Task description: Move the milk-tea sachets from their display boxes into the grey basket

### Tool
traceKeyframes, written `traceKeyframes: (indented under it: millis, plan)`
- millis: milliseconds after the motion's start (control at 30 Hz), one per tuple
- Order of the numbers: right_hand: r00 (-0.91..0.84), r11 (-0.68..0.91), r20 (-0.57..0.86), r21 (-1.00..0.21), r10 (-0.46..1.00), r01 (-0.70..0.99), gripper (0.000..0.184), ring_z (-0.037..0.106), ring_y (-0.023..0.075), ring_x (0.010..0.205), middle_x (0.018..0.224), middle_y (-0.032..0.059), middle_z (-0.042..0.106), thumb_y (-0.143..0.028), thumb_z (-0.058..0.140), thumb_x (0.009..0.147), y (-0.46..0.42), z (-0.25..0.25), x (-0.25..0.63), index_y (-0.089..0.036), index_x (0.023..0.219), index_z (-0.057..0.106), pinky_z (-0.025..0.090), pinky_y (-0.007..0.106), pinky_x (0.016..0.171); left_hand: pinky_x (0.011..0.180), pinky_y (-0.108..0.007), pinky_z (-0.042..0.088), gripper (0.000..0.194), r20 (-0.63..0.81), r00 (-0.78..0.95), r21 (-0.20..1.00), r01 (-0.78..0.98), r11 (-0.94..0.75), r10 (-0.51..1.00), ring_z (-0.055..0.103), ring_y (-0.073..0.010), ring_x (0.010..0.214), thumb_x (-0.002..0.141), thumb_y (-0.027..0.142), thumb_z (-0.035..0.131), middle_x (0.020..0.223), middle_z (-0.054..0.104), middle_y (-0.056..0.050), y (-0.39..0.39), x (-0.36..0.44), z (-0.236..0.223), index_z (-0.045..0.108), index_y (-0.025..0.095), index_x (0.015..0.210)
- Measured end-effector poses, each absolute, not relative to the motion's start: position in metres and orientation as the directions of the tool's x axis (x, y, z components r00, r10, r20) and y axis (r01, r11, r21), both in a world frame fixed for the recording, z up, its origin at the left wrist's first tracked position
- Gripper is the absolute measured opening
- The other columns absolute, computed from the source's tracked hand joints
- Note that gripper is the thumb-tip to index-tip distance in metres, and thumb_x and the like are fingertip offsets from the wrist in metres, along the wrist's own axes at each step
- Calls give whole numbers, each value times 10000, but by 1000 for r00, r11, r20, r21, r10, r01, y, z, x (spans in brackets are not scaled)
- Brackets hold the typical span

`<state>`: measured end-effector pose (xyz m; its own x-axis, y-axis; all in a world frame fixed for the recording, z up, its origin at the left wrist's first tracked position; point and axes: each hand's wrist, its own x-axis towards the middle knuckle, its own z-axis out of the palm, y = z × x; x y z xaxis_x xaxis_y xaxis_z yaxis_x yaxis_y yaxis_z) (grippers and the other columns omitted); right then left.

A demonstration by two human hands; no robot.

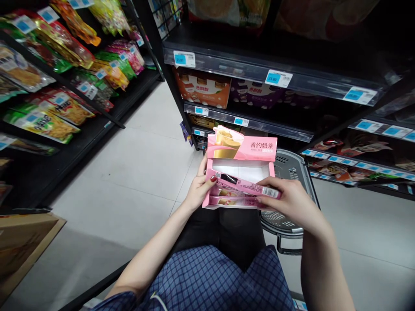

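An opened pink milk tea box (242, 149) is held above my lap, its printed lid panel standing up at the back. My left hand (200, 185) grips the box's left side, thumb over the edge. Between the fingers and thumb of my right hand (288, 199) is the right end of a pink milk tea stick pack (244, 185), which lies slightly tilted across the box opening. Below it more pink stick packs (231, 200) lie inside the box near the front. The white inner back of the box shows behind the held pack.
A dark shopping basket (289, 160) stands on the floor beyond my right hand. Ahead is a shelf with orange cup multipacks (203, 90) and purple multipacks (254, 95). Snack bags (43, 123) fill the shelves at left. A cardboard box (29, 246) is at lower left.
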<state>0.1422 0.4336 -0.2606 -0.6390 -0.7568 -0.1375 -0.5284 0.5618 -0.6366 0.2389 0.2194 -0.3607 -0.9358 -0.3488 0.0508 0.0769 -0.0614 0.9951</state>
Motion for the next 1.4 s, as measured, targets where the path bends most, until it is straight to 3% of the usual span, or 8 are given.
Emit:
traceKeyframes:
  millis: [267, 500, 667, 767, 900, 1000, 1200, 1400]
  plan:
    - [-666, 375, 290, -643, -687, -667, 104, 630, 145, 750, 830, 16, 678, -191, 667, 783, 442, -278, 141, -195, 888, 669, 468, 258, 655, 1175, -384, 164, 298, 134, -938, 990, 116, 75, -319, 71, -254, 1440, 798, 476, 603, 1477, 359, 1, 210, 239, -369, 756, 224, 837]
    - [-478, 165, 640, -486, -602, -858, 285, 626, 165, 787, 827, 16, 675, -42, 658, 740, 450, -281, 142, -246, 937, 685, 503, 317, 692, 1174, -416, 179, 368, 99, -948, 983, 46, 177, -303, 42, -292, 1437, 656, 290, 693, 1512, 274, -5, 210, 239, -361, 725, 217, 1015]
    - [-454, 154, 722, -444, -522, -883, 312, 630, 172, 750, 795, 5, 681, -77, 708, 709, 453, -278, 148, -284, 943, 700, 502, 324, 654, 1165, -441, 197, 399, 126, -949, 981, 77, 176, -289, 95, -302, 1432, 653, 326, 717, 1493, 289, -39, 210, 238, -361, 711, 222, 1038]
    - [-602, 213, 626, -584, -495, -783, 207, 626, 160, 682, 770, 9, 690, -149, 729, 711, 455, -276, 151, -253, 889, 716, 496, 303, 613, 1160, -439, 208, 360, 127, -946, 980, 73, 183, -299, 166, -302, 1418, 691, 365, 705, 1454, 352, -62, 210, 238, -365, 705, 216, 1018]
    - [-879, 320, 178, -884, -443, -341, 102, 521, 96, 477, 663, 6, 656, -284, 681, 776, 458, -275, 156, -190, 772, 718, 412, 236, 447, 1155, -398, 230, 278, 154, -934, 976, 92, 199, -322, 240, -291, 1395, 733, 390, 677, 1482, 306, -39, 211, 237, -367, 693, 209, 943]
    - [-922, 125, -8, -991, -387, -44, 181, 411, 61, 400, 555, -17, 566, -348, 704, 747, 459, -276, 157, -167, 736, 696, 315, 200, 368, 1156, -384, 221, 301, 145, -940, 970, 73, 231, -310, 232, -271, 1400, 751, 397, 657, 1488, 290, -38, 210, 238, -366, 684, 215, 989]
    - [-984, -404, -175, -900, -5, 162, 241, 381, 29, 424, 646, -9, 590, -372, 711, 690, 490, -305, 135, -153, 724, 617, 338, 179, 413, 1165, -423, 147, 414, 146, -943, 952, 51, 301, -300, 149, -254, 1424, 778, 428, 626, 1428, 389, -61, 207, 240, -364, 641, 228, 1140]
    - [-851, -10, -392, -910, 349, 415, 255, 504, 79, 496, 638, -18, 590, -329, 689, 610, 562, -412, 126, -164, 738, 541, 442, 222, 504, 1168, -416, 97, 485, 114, -933, 960, 14, 280, -341, 171, -234, 1415, 751, 437, 654, 1375, 469, -63, 206, 242, -367, 616, 228, 1187]
